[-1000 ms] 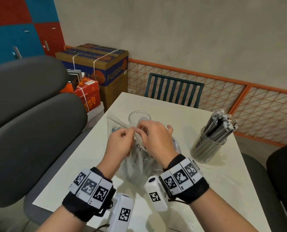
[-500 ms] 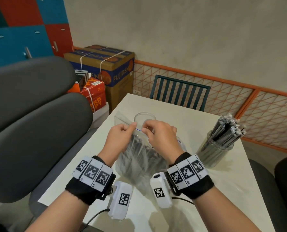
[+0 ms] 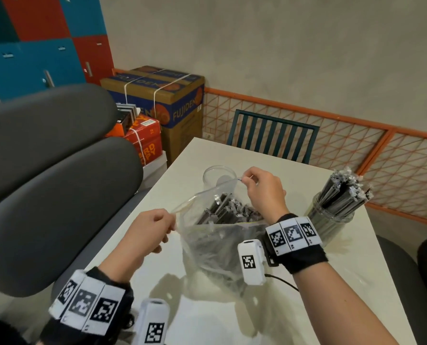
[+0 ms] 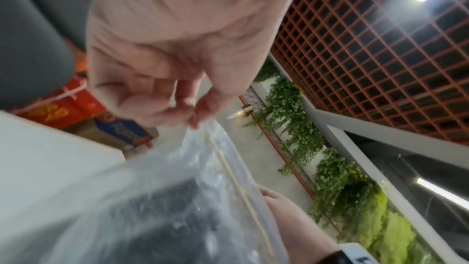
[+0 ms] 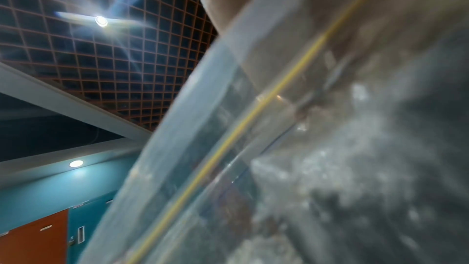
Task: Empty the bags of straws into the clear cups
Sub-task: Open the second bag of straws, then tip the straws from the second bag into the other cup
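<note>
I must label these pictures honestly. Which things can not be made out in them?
- Right hand fingertips: head view, hidden behind its knuckles; right wrist view, blurred bag covers the lens.
- Empty clear cup: base hidden by the bag.
- Straws in the bag: lower ends blurred by crumpled plastic.
- Left hand: motion blur in left wrist view.

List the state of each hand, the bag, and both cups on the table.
left hand: pinches the bag's near lip.
right hand: pinches the bag's far lip.
plastic bag: mouth pulled open, dark wrapped straws inside, bottom on the white table.
empty clear cup: upright behind the bag, no straws visible.
filled clear cup: upright at the right, packed with straws standing up.
</note>
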{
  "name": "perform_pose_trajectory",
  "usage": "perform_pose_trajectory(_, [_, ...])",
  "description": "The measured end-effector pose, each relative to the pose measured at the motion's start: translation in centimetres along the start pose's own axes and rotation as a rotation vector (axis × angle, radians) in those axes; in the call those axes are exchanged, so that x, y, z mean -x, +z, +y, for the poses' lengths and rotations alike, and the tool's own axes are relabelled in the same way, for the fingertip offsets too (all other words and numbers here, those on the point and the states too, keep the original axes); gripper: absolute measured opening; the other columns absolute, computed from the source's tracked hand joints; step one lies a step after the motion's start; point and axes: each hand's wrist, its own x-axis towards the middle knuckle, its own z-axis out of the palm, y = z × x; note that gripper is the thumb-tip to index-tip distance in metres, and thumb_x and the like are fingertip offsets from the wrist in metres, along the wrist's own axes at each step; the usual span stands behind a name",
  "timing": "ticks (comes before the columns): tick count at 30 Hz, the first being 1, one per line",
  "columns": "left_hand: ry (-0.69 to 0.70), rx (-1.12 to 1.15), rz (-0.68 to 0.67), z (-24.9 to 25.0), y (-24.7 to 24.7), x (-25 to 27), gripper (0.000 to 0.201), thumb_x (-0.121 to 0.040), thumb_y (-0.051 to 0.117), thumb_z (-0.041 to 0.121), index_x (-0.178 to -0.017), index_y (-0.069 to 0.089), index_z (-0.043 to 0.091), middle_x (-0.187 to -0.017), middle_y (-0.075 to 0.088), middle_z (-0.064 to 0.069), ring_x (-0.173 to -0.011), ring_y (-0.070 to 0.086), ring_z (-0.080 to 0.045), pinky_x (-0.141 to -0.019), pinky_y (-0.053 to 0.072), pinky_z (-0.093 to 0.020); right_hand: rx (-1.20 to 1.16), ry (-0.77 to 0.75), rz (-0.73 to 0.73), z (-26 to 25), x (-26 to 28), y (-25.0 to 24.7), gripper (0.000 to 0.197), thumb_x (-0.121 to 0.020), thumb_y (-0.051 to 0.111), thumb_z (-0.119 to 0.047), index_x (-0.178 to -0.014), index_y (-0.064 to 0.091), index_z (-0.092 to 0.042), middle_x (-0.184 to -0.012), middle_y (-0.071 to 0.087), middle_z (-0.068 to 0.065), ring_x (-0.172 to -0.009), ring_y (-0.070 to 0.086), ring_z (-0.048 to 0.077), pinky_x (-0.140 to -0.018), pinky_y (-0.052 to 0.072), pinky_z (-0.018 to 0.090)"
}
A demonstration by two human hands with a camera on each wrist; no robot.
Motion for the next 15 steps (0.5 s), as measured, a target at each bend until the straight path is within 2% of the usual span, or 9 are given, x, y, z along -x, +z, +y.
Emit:
perform_pose_trajectory(1, [0.009, -0.1, 0.0, 0.6, -0.5, 0.0, 0.006, -0.088, 0.054, 0.017, -0.083, 0.057, 0.017, -0.091, 0.051, -0.003, -0.074, 0.051, -0.018, -0.055, 0.042, -0.025, 0.005, -0.013, -0.009, 0.0, 0.1, 0.0, 0.015, -0.096, 0.048, -0.024, -0.092, 0.063, -0.022, -0.09, 0.067, 0.003, -0.085, 0.05, 0.02, -0.081, 0.03, 0.036])
perform_pose_trajectory(3, [0.117, -0.312, -0.032, 1.4, -0.9, -0.7, 0.045, -0.084, 0.064, 0.03, -0.123, 0.041, 0.03, -0.119, 0.033, -0.002, -0.104, 0.047, -0.018, -0.078, 0.049, -0.032, 0.014, -0.077, -0.068, -0.4, 0.4, 0.0, 0.014, -0.096, 0.049, -0.026, -0.089, 0.061, -0.025, -0.081, 0.063, -0.004, -0.083, 0.052, 0.02, -0.084, 0.033, 0.037])
perform_pose_trajectory(4, [0.19, -0.356, -0.047, 2.0, -0.8, -1.6, 0.062, -0.082, 0.066, 0.035, -0.132, 0.031, 0.035, -0.124, 0.027, 0.0, -0.111, 0.041, -0.016, -0.092, 0.046, -0.035, 0.01, -0.124, -0.121, -0.9, 0.7, 0.0, 0.014, -0.095, 0.05, -0.027, -0.086, 0.06, -0.027, -0.075, 0.06, -0.009, -0.08, 0.052, 0.019, -0.087, 0.036, 0.039])
perform_pose_trajectory(5, [0.242, -0.386, -0.066, 2.8, -0.6, -2.1, 0.066, -0.081, 0.066, 0.037, -0.135, 0.029, 0.037, -0.125, 0.027, 0.001, -0.112, 0.039, -0.015, -0.097, 0.042, -0.036, 0.005, -0.169, -0.181, -1.3, 1.0, 0.1, 0.014, -0.094, 0.051, -0.027, -0.083, 0.06, -0.029, -0.071, 0.057, -0.012, -0.078, 0.051, 0.017, -0.089, 0.04, 0.042])
perform_pose_trajectory(7, [0.246, -0.37, -0.132, 4.4, 0.3, -2.9, 0.04, -0.088, 0.059, 0.035, -0.125, 0.047, 0.03, -0.115, 0.043, -0.003, -0.099, 0.049, -0.016, -0.084, 0.051, -0.036, -0.026, -0.231, -0.256, -2.2, 1.6, 0.1, 0.014, -0.093, 0.053, -0.027, -0.083, 0.062, -0.03, -0.071, 0.059, -0.012, -0.079, 0.053, 0.018, -0.092, 0.043, 0.049])
perform_pose_trajectory(9, [0.157, -0.256, -0.151, 5.1, 1.1, -3.7, 0.017, -0.094, 0.049, 0.027, -0.101, 0.059, 0.015, -0.096, 0.055, -0.01, -0.08, 0.057, -0.02, -0.067, 0.057, -0.039, 0.021, -0.231, -0.257, -2.6, 2.0, -0.5, 0.011, -0.092, 0.054, -0.033, -0.093, 0.064, -0.029, -0.09, 0.063, -0.007, -0.094, 0.056, 0.02, -0.094, 0.041, 0.05])
perform_pose_trajectory(12, [0.044, -0.07, -0.081, 4.4, 1.8, -4.8, 0.022, -0.097, 0.044, 0.02, -0.087, 0.055, 0.005, -0.076, 0.049, -0.009, -0.066, 0.054, -0.02, -0.065, 0.057, -0.044, 0.427, -0.131, -0.294, -1.6, 3.2, -2.5, 0.038, -0.089, 0.055, -0.042, -0.124, 0.05, -0.029, -0.124, 0.046, 0.001, -0.119, 0.042, 0.025, -0.098, 0.036, 0.05])
perform_pose_trajectory(13, [-0.016, 0.01, -0.066, 4.0, 2.0, -5.0, 0.023, -0.098, 0.043, 0.02, -0.085, 0.054, 0.004, -0.072, 0.047, -0.009, -0.064, 0.053, -0.021, -0.068, 0.057, -0.048, 0.516, -0.057, -0.335, -0.9, 3.7, -3.3, 0.044, -0.089, 0.055, -0.04, -0.129, 0.043, -0.026, -0.129, 0.041, 0.004, -0.119, 0.041, 0.029, -0.097, 0.038, 0.048])
perform_pose_trajectory(15, [-0.14, 0.203, -0.074, 3.3, 2.5, -5.3, 0.025, -0.099, 0.04, 0.021, -0.08, 0.05, 0.007, -0.068, 0.046, -0.01, -0.06, 0.052, -0.023, -0.07, 0.056, -0.05, 0.511, 0.072, -0.366, 0.5, 4.7, -4.5, 0.037, -0.093, 0.049, -0.03, -0.126, 0.043, -0.015, -0.126, 0.043, 0.012, -0.107, 0.052, 0.032, -0.086, 0.044, 0.04])
